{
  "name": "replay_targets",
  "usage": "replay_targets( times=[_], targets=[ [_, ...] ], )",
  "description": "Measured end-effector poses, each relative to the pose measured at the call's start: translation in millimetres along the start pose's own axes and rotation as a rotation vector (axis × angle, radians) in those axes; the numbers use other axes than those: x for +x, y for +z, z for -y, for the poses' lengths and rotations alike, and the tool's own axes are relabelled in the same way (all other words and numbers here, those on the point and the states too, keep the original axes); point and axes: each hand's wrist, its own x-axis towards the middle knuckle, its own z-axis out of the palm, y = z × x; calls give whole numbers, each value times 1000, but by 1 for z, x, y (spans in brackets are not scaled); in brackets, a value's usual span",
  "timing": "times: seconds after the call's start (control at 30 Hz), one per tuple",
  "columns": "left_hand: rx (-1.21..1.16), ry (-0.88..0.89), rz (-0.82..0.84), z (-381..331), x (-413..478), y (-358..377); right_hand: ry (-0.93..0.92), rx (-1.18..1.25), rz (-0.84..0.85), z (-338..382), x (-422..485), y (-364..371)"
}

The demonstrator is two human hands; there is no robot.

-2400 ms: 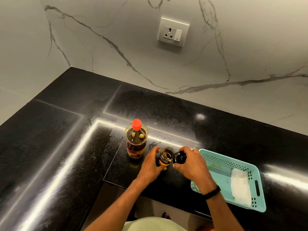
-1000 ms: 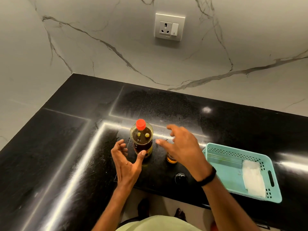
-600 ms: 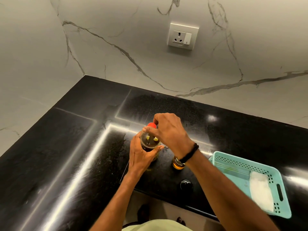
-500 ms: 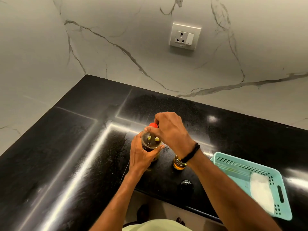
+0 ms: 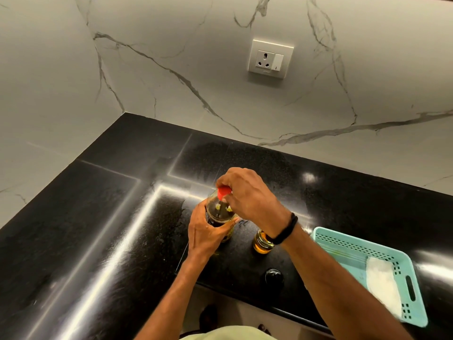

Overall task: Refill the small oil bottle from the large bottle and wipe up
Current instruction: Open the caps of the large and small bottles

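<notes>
Fingers of the right hand (image 5: 250,195) pinch the red cap (image 5: 224,192) of the large bottle (image 5: 219,214), which stands on the black counter (image 5: 98,217). The left hand (image 5: 208,234) wraps the bottle's body. Just to the right stands the small oil bottle (image 5: 262,244), uncapped; its black cap (image 5: 274,276) lies nearer the edge, beside a teal basket (image 5: 343,244) holding a white cloth (image 5: 382,283).

Two bottles, one large bottle (image 5: 220,214) and one small bottle (image 5: 262,244), plus one black cap (image 5: 274,278), one basket (image 5: 416,312), one cloth (image 5: 382,280), and one wall socket (image 5: 269,59).
</notes>
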Motion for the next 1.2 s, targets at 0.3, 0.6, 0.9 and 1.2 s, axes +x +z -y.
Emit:
replay_targets(
  times=[0.3,0.6,0.9,1.2],
  targets=[
    [1,4,-4,0,-2,2,59,24,-27,1,2,9],
    [17,-3,18,0,0,3,-6,207,-206,-16,-9,4],
    [1,-20,5,3,2,11,328,1104,-624,-81,-74,24],
    [29,74,-28,-5,0,15,667,1292,-793,-128,-139,71]
  ],
)
